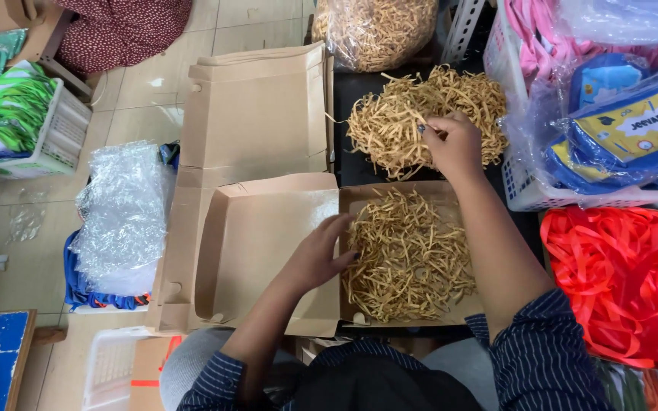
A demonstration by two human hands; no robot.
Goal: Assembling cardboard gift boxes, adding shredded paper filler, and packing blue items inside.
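Pressing hand: your left hand [320,255] is lying flat and open on the shredded paper [409,255] in the near box [264,236].
Pinching hand: your right hand [453,143] is gripping strands from the far pile [420,114].
Risk: strands are likely spilling over the box's low rim.

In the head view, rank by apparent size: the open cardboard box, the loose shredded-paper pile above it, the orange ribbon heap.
1. Open cardboard box, clearly largest.
2 and 3. Orange ribbon heap and shredded-paper pile: too close to rank; the heap runs off-frame.
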